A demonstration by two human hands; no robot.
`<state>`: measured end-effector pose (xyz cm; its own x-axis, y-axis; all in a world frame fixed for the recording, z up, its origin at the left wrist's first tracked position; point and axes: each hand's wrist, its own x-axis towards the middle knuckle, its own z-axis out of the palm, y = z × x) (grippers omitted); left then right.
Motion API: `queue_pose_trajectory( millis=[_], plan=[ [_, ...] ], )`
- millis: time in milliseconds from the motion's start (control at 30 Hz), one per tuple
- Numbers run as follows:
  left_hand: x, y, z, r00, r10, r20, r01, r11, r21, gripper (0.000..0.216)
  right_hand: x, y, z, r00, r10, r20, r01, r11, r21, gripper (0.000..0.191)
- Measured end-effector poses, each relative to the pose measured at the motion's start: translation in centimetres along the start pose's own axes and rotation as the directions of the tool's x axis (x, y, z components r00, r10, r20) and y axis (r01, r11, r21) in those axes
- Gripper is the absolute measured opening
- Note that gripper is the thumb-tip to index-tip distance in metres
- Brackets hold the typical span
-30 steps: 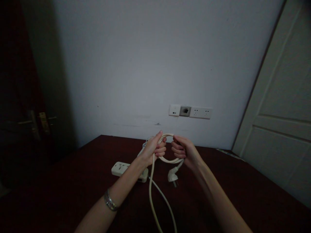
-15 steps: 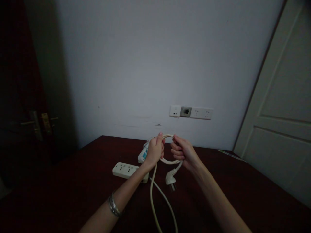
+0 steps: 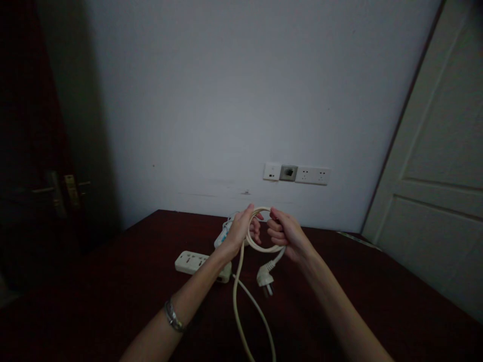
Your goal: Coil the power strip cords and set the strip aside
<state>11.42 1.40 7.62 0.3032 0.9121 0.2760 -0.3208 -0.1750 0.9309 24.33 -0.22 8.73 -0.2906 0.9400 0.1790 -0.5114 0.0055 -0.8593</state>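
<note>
A white power cord point(image 3: 261, 248) is wound into a loop held up above the table. My right hand point(image 3: 290, 232) is closed on the loop's right side, thumb and forefinger pinching its top. From below that hand hangs the cord's plug point(image 3: 265, 277), prongs downward. At the loop's left side my left hand point(image 3: 241, 230) has the cord between thumb and fingers, its fingers loosely curled behind it. A lower stretch of cord runs down past the bottom edge and back up to a white power strip point(image 3: 188, 262), partly covered by my left forearm.
Behind my left hand lies a second white power strip point(image 3: 220, 238) with blue on it, mostly hidden. All this is on a dark red table point(image 3: 143, 281) against a wall with sockets point(image 3: 311, 175). A white door point(image 3: 437, 221) stands at the right.
My left hand's fingers have loosened and spread a little, showing more of the loop's left side. My right hand and the hanging plug have hardly moved.
</note>
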Motion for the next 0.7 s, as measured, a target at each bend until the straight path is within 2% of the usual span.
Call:
queue_pose_trajectory(
  millis=[133,233,300,433,567,633,700],
  plan=[
    [0.0,0.2,-0.1,0.99,-0.086,0.109,0.095,0.992,-0.079,0.045,0.6,-0.2,-1.0,1.0,0.009,-0.004,-0.009,0.999,0.053,0.042],
    [0.0,0.1,-0.3,0.986,-0.098,0.133,0.107,0.993,-0.057,0.04,0.8,-0.8,-2.2,1.0,-0.01,0.008,0.009,0.994,0.109,0.04],
    [-0.1,0.0,-0.5,0.967,-0.154,0.201,0.162,0.987,-0.023,0.038,0.8,-1.4,-3.1,0.999,-0.023,0.026,0.02,0.99,0.141,0.038],
    [-0.9,0.0,-1.1,0.857,-0.328,0.399,0.315,0.944,0.1,0.036,0.8,-2.5,-4.7,0.997,-0.063,0.04,0.054,0.979,0.194,0.033],
    [-2.0,-0.9,-1.6,0.764,-0.421,0.489,0.331,0.906,0.263,0.034,0.8,-3.2,-6.0,0.996,-0.083,0.008,0.079,0.963,0.257,0.028],
    [-2.5,-1.7,-1.9,0.768,-0.419,0.485,0.324,0.907,0.269,0.03,0.7,-3.6,-6.7,0.997,-0.08,0.01,0.074,0.954,0.292,0.027],
    [-3.1,-2.4,-2.5,0.816,-0.381,0.434,0.332,0.924,0.187,0.023,0.7,-3.8,-7.3,0.997,-0.072,0.033,0.057,0.944,0.324,0.026]
  ],
)
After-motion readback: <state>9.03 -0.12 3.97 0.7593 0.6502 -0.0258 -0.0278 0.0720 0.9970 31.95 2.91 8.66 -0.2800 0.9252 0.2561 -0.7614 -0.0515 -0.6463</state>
